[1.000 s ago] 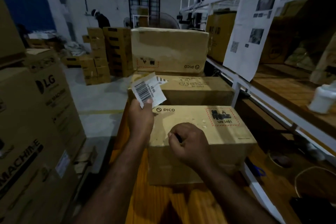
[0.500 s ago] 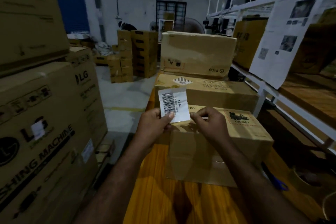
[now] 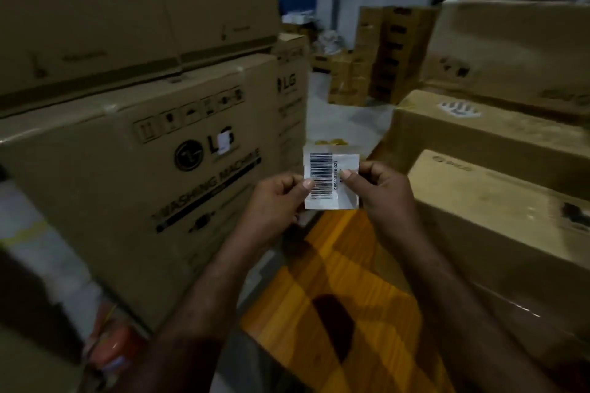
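Note:
A white barcode label (image 3: 325, 180) is held up between both hands in the middle of the view. My left hand (image 3: 276, 201) pinches its left edge with the thumb on the barcode. My right hand (image 3: 378, 191) pinches its right side, thumb laid over the printed number. The label hangs in the air above the orange wooden surface (image 3: 335, 290), beside a large LG washing machine carton (image 3: 143, 175) on the left. A small Pico carton (image 3: 498, 220) lies to the right of the hands.
More cartons are stacked above the LG carton (image 3: 134, 3) and behind the Pico carton (image 3: 485, 128). Stacks of small boxes (image 3: 383, 54) stand on the floor further back. A white patch sticks on the LG logo (image 3: 225, 142).
The view has swung left toward the LG carton. Both hands keep pinching the label and have carried it away from the Pico carton; a second ago only the left hand held it.

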Demonstrator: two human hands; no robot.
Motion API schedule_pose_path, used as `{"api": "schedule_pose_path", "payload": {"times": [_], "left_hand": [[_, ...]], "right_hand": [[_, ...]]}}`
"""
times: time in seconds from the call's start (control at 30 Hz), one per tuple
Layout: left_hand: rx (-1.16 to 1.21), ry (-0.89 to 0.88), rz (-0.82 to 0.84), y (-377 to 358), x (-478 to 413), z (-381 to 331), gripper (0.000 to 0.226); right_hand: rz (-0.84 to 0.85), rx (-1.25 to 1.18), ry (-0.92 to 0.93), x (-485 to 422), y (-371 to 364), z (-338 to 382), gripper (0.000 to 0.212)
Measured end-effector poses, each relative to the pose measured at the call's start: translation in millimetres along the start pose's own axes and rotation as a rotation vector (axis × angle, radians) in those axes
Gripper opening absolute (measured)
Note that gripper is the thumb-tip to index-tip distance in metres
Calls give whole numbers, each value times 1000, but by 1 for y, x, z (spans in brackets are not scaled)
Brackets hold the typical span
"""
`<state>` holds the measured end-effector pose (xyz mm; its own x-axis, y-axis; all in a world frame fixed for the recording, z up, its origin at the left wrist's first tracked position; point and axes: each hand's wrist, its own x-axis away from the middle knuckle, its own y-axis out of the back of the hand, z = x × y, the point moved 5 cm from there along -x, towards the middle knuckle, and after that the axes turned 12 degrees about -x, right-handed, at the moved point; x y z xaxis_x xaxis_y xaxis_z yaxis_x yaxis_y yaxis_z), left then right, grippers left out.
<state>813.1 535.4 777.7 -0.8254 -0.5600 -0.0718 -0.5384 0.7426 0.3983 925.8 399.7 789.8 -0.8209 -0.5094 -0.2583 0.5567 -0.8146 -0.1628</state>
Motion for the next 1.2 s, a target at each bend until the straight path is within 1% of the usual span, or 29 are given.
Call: {"api": "schedule_pose_path", "payload": {"times": [0.2, 0.3, 0.37, 0.43, 0.5, 0.57, 0.6, 0.67, 0.77, 0.87, 1.0, 1.13, 1.2], "left_hand": [[12, 131, -256, 68, 74, 59, 13], [48, 268, -410, 108, 126, 99, 8], [30, 343, -487, 132, 163, 120, 3], [24, 396, -538, 154, 200, 139, 9], [32, 424, -572, 173, 233, 154, 3], [19, 447, -607, 192, 262, 165, 3], [13, 471, -615, 200, 273, 171, 7], [-5, 520, -639, 221, 300, 184, 14], [-70, 604, -683, 252, 341, 209, 18], [-126, 659, -699, 274, 377, 238, 14], [-200, 754, -674, 281, 414, 280, 26], [-118, 831, -679, 282, 431, 324, 34], [-41, 872, -726, 282, 437, 345, 30]], "right_hand": [[277, -176, -265, 27, -86, -54, 15], [467, -99, -390, 59, -132, -80, 8], [586, -50, -418, 83, -161, -89, 6], [656, -36, -440, 105, -190, -93, 6], [711, -33, -457, 125, -221, -95, 13], [781, -18, -463, 147, -254, -99, 10], [812, 4, -457, 156, -267, -101, 8], [879, 63, -441, 180, -298, -110, 9], [942, 151, -444, 218, -343, -127, 20], [1005, 207, -466, 258, -378, -150, 15], [1065, 239, -576, 299, -403, -187, 9], [1045, 284, -683, 316, -423, -231, 27], [1046, 307, -749, 323, -432, -253, 31]]}}
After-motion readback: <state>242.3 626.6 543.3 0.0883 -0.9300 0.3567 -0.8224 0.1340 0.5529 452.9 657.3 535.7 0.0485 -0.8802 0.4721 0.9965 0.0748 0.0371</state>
